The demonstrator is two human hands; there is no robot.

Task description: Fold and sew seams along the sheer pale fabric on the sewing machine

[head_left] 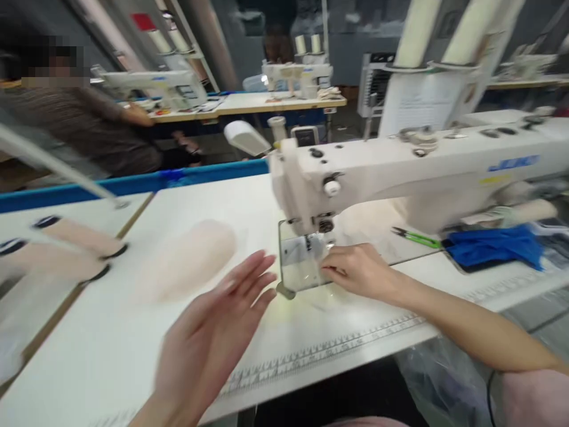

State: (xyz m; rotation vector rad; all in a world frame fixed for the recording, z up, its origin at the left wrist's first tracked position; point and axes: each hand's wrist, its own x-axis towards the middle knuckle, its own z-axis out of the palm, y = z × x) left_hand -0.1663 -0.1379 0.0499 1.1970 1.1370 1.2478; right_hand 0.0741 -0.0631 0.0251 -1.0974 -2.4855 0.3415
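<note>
Hovering just above the white table (pixel 111 356), the left hand (pixel 217 338) is flat and open, its fingers stretched out and slightly spread. It holds nothing, and its outline is smeared by blur. Beyond its fingertips and a little to the left lies a pale pink fabric piece (pixel 189 261), soft-edged on the tabletop and apart from the hand. To the right of the left hand, the right hand (pixel 358 273) sits low at the foot of the sewing machine (pixel 400 172), fingers curled, their tips against the clear plate (pixel 296 267) by the needle. Whether they pinch anything there cannot be told, since the fingertips are hidden behind the knuckles. Past the right hand, under the machine's arm, lie green-handled snips (pixel 418 239), and further right a crumpled blue cloth (pixel 493 246). A printed ruler (pixel 333 347) runs along the table edge nearest the wrists. Well off to the left of the left hand lie two pink rolls (pixel 75 237) with dark ends. Beyond them, across a blue rail, another person in a dark top (pixel 89 130) sits at a neighbouring table.
</note>
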